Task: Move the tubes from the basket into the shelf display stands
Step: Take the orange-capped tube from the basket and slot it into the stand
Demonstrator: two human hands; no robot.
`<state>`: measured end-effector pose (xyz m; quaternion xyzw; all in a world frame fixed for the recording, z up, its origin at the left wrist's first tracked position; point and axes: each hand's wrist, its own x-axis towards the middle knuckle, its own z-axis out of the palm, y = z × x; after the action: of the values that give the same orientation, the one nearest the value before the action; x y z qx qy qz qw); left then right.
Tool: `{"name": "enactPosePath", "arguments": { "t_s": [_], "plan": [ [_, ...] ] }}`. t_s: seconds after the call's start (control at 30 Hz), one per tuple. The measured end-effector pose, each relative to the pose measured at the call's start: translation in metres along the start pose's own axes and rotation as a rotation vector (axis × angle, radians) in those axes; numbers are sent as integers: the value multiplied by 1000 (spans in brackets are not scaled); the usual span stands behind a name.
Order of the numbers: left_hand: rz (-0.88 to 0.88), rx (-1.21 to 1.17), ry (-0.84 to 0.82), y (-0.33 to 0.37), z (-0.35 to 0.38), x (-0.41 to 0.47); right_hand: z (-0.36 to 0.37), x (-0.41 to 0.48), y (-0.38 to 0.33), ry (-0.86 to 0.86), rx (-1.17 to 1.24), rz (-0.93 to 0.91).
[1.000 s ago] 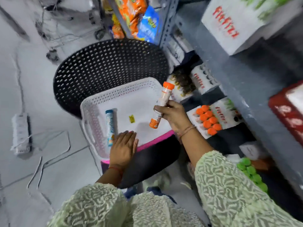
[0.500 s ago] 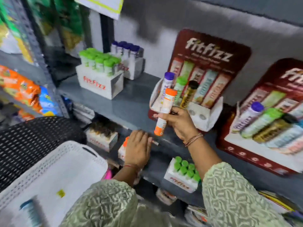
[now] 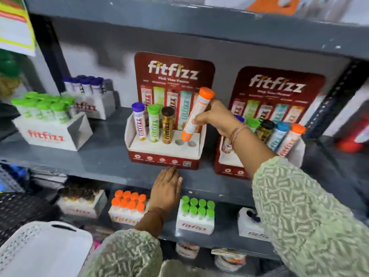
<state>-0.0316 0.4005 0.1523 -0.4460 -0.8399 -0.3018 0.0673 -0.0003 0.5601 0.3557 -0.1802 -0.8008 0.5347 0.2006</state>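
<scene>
My right hand grips an orange-capped tube, tilted, its bottom end just above the two empty holes at the right of the left red display stand. That stand holds a purple-capped tube, a green-capped tube and a brown-capped tube. My left hand rests flat on the shelf edge, fingertips touching the stand's front. The right display stand is full of tubes. The white basket shows only its rim at bottom left.
White boxes of green-capped tubes and purple-capped tubes stand at the left of the grey shelf. The lower shelf holds boxes of orange-capped tubes and green-capped tubes. A black perforated chair is at the left.
The view rose from the basket to the shelf. My right hand carried the orange-capped tube up and over to the left stand; my left hand moved from the basket to the shelf edge.
</scene>
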Motion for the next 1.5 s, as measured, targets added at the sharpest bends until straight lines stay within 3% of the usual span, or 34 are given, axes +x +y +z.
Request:
{"name": "enactPosePath", "arguments": {
  "t_s": [0.23, 0.53, 0.83, 1.1, 1.5],
  "plan": [
    [-12, 14, -32, 4, -4, 1, -13, 10, -16, -103, -221, -9],
    [17, 50, -103, 0, -10, 0, -9, 10, -10, 128, -414, -117],
    [74, 106, -160, -3, -12, 0, -6, 8, -13, 45, -487, -55],
    [73, 150, -168, -2, -13, -3, 0, 8, -10, 139, -533, -70],
    [101, 158, -155, -5, -12, -2, 3, 2, -1, 121, -533, -100]
  ]
}}
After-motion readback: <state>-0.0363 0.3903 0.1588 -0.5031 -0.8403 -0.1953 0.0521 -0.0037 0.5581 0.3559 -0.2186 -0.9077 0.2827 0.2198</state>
